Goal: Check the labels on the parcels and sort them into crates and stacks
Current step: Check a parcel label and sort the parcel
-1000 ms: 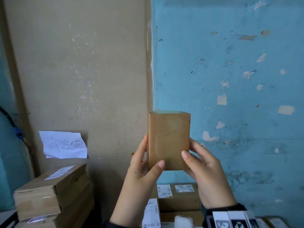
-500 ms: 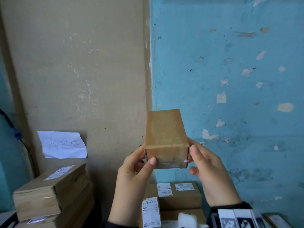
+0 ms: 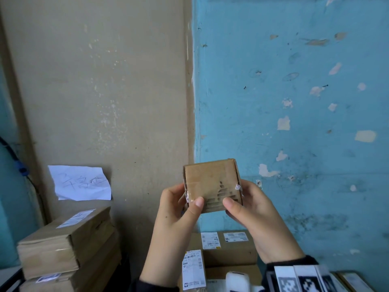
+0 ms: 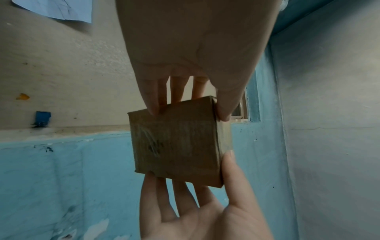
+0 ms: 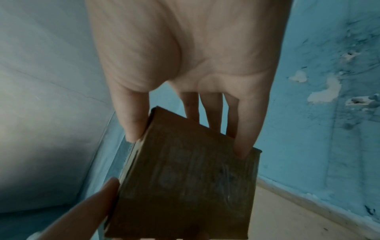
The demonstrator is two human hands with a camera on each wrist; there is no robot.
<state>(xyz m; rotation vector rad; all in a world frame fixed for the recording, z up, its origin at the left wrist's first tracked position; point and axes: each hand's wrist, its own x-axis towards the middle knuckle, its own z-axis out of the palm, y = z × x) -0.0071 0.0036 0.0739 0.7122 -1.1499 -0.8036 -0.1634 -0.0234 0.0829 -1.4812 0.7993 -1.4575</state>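
Observation:
A small brown cardboard parcel [image 3: 212,184] is held up in front of the wall between both hands. Its end face with a dark printed mark and clear tape faces me. My left hand [image 3: 185,204] pinches its left side, thumb on the front. My right hand [image 3: 242,205] pinches its right side the same way. In the left wrist view the parcel [image 4: 176,142] sits between the left hand's fingers [image 4: 154,104] above and the right hand [image 4: 195,211] below. The right wrist view shows the parcel [image 5: 189,183] gripped by thumb and fingers [image 5: 242,146]. No label shows on the visible faces.
A stack of taped brown parcels [image 3: 67,245] stands at lower left under a handwritten paper note [image 3: 81,183] on the beige wall. More labelled cartons [image 3: 227,247] lie below my hands. A white device [image 3: 236,280] and marker tags [image 3: 299,279] sit at the bottom edge.
Both hands have turned the parcel, tipping its plain broad face away so the printed end face now points at me. The parcel sits slightly lower.

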